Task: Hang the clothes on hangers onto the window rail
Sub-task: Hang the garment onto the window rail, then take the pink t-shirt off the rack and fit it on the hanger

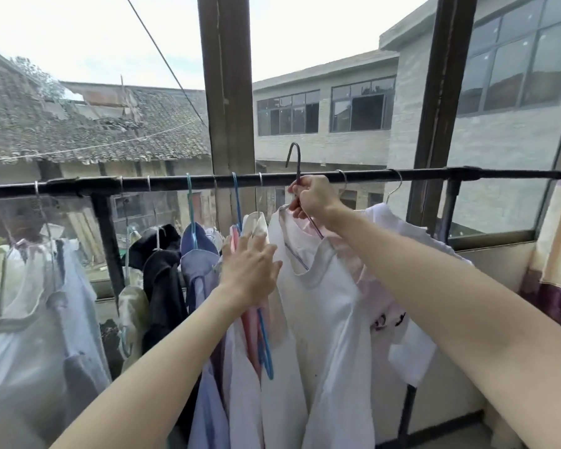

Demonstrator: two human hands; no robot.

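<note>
Up by the black rail (208, 182), the right hand (314, 198) has its fingers (294, 205) curled tight round the neck of a purple hanger (297, 163) carrying a white shirt (324, 319); its hook rises above those fingers, not on the rail. Left hand (250, 270), fingers straight, presses against hung clothes (195, 264) beside it.

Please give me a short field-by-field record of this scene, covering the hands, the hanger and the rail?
right hand: grips the neck of the purple hanger, hook raised above the rail
white shirt: hangs from that hanger, not yet on the rail
left hand: fingers straight, pressing hung clothes leftward
rail: black bar across the window, several hangers already hooked on
task state: hook not yet over the rail
</note>
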